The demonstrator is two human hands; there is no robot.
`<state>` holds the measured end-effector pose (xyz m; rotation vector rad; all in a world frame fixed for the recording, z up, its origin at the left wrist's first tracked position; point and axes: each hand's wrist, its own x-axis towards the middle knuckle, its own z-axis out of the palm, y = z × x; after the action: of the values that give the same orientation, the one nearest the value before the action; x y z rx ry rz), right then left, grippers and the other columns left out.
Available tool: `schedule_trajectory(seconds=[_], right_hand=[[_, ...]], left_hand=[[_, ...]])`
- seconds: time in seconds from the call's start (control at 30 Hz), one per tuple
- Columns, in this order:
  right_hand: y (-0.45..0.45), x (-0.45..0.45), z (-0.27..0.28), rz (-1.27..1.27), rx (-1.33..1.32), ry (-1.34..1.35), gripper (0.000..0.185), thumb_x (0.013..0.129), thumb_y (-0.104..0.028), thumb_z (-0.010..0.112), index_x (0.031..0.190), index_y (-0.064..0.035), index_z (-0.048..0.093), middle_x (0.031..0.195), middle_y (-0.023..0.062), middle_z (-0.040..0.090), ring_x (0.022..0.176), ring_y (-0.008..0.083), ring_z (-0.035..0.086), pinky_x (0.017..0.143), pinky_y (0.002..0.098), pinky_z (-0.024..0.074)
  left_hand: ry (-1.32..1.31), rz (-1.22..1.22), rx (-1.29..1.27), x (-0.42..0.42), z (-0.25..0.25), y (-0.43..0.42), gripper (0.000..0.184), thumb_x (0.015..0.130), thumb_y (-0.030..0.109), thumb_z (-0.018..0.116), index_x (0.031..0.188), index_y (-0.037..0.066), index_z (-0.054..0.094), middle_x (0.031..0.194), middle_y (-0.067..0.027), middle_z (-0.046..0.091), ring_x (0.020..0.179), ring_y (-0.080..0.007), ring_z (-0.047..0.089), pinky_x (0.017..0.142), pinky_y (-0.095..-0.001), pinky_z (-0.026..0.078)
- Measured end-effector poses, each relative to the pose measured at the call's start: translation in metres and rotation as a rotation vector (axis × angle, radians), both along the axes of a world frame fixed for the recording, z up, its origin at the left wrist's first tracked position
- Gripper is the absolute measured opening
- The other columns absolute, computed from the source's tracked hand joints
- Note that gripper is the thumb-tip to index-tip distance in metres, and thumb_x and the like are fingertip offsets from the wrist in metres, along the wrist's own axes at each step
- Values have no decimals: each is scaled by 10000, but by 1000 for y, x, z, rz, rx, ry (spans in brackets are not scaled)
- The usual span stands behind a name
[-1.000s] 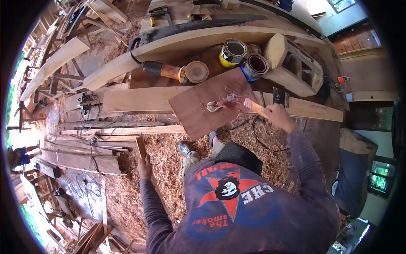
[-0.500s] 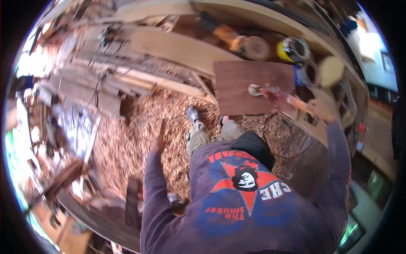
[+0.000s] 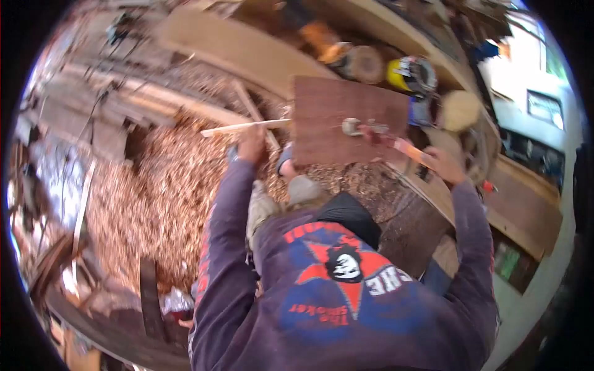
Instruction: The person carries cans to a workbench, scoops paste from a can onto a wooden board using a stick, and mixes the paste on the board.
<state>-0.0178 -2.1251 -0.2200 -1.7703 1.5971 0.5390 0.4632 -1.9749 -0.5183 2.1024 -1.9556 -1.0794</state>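
Observation:
My left hand point(image 3: 250, 146) is closed around a thin pale wooden stick point(image 3: 226, 130), whose right end reaches the left edge of a reddish-brown board point(image 3: 322, 139). The grip is partly blurred. On the right, my right hand point(image 3: 447, 166) is closed on the orange-tan handle of a tool point(image 3: 413, 151) with a reddish middle. That tool extends over the board towards a whitish rounded lump point(image 3: 352, 127); blur hides its exact kind and whether it joins the lump.
Wood shavings point(image 3: 148, 204) cover the ground around my feet. Behind the board lie an orange-and-black power tool point(image 3: 322, 43) and a yellow round container point(image 3: 401, 74). Long planks point(image 3: 247, 52) stretch across the back, and loose boards point(image 3: 86, 123) are stacked at left.
My left hand has moved up and right, bringing the stick across to the board's left edge. My right hand still grips the tool. The view has shifted.

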Motion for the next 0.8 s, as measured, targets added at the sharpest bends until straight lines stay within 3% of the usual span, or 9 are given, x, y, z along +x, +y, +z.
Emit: schedule_trajectory(seconds=[0.07,0.1,0.17,0.23,0.43,0.57,0.63,0.7,0.8], right_hand=[[3,10,12,-120,-41,-28,419,1001,-444,560,963,-52,703,649,33,606,580,120,587,559,331,450],[1,22,25,-51,-32,67,402,996,-446,568,1012,-73,717,683,50,636,581,132,602,571,332,463],[0,28,36,13,-10,140,394,991,-448,576,1062,-93,731,718,66,666,582,144,617,582,333,476],[-5,29,34,-8,28,184,383,980,-464,587,1077,-125,736,775,67,696,620,152,640,614,346,491],[-16,13,28,423,-199,183,354,967,-425,594,1090,-124,735,848,134,725,784,301,702,682,418,514],[-20,15,-12,301,-112,-167,311,969,-338,598,1022,-67,741,887,158,724,817,345,701,738,462,535],[-25,40,-18,391,-99,-212,300,969,-314,603,991,-47,736,888,155,723,803,346,700,739,460,539],[-26,62,-17,478,-91,-254,292,969,-290,607,960,-26,732,889,153,722,789,347,698,740,457,544],[-19,87,-16,449,-102,-269,269,969,-243,603,927,-4,718,877,153,708,749,343,693,711,447,553]], left_hand=[[174,275,-396,-3,3,8,376,930,85,597,1295,-4,576,1234,-240,626,1074,-408,645,936,-475,517],[597,625,-194,-11,37,5,308,1030,193,558,1256,-9,616,1211,-236,648,1053,-348,670,877,-416,538],[977,711,-24,-17,97,3,437,1057,335,552,1329,-7,567,1216,-153,676,1013,-200,681,838,-346,543],[1206,773,119,-40,168,-5,481,1019,243,630,1398,-12,478,1226,-150,671,1044,-191,676,880,-353,546],[956,708,-55,-81,141,-27,599,871,-23,731,1392,-29,437,1268,-185,652,1130,-240,652,1007,-364,511],[890,689,-123,-80,125,-24,526,830,18,752,1293,-65,517,1192,-240,694,1100,-318,687,966,-399,520],[835,677,-66,-79,113,-21,519,860,-14,722,1326,-56,495,1251,-184,660,1142,-252,647,990,-383,518],[800,705,-152,-83,116,-24,517,798,69,787,1231,-79,547,1126,-283,703,1078,-397,693,928,-425,531],[709,718,-98,-82,144,-28,501,798,57,778,1223,-82,553,1126,-285,701,1083,-395,692,930,-427,533]])
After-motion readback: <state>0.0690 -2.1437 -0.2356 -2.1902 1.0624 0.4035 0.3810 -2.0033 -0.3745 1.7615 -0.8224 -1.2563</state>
